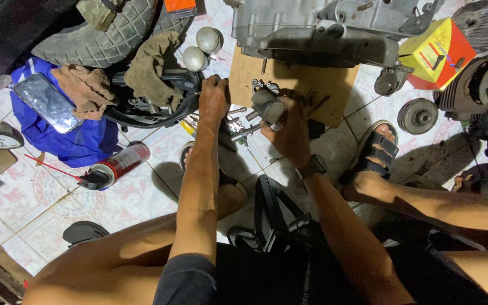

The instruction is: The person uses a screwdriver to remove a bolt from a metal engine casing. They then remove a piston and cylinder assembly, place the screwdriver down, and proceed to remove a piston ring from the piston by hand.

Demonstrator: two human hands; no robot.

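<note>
My right hand (289,133) grips a grey cylindrical metal part (268,107) and holds it just above the tiled floor, in front of a brown cardboard sheet (312,85). My left hand (214,99) reaches forward with its fingers closed among black plastic parts (153,110) and loose bolts (238,127); what it pinches is hidden. A watch sits on my right wrist. I squat, with my sandalled foot (375,152) at the right.
A large grey engine case (312,28) stands at the back on the cardboard. A tyre (103,34), rags, a phone on blue cloth (46,101), a red spray can (117,165), a yellow-red box (439,53) and round engine parts (417,116) lie about.
</note>
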